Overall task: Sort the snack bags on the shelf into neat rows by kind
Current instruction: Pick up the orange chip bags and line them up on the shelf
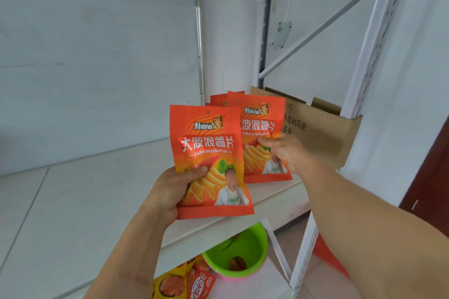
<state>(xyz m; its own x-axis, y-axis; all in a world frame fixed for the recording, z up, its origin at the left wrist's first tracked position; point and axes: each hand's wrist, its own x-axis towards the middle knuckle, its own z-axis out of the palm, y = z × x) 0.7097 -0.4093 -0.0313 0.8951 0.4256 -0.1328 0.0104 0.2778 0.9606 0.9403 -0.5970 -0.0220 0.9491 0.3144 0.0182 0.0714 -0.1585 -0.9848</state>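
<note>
My left hand (170, 192) grips an orange-red potato chip bag (213, 153) by its lower left corner and holds it upright above the white shelf (73, 201). Behind it, a second bag of the same kind (262, 124) stands on the shelf near the right end. My right hand (283, 150) grips that bag at its right side, thumb on the front. More bags of the same colour (218, 98) stand behind it, mostly hidden.
A brown cardboard box (320, 133) stands at the shelf's right end against the white upright post (364, 68). On the level below are a green bowl (243, 250) and yellow and red snack bags (184, 281). A grey back panel (97, 56) closes the shelf's rear.
</note>
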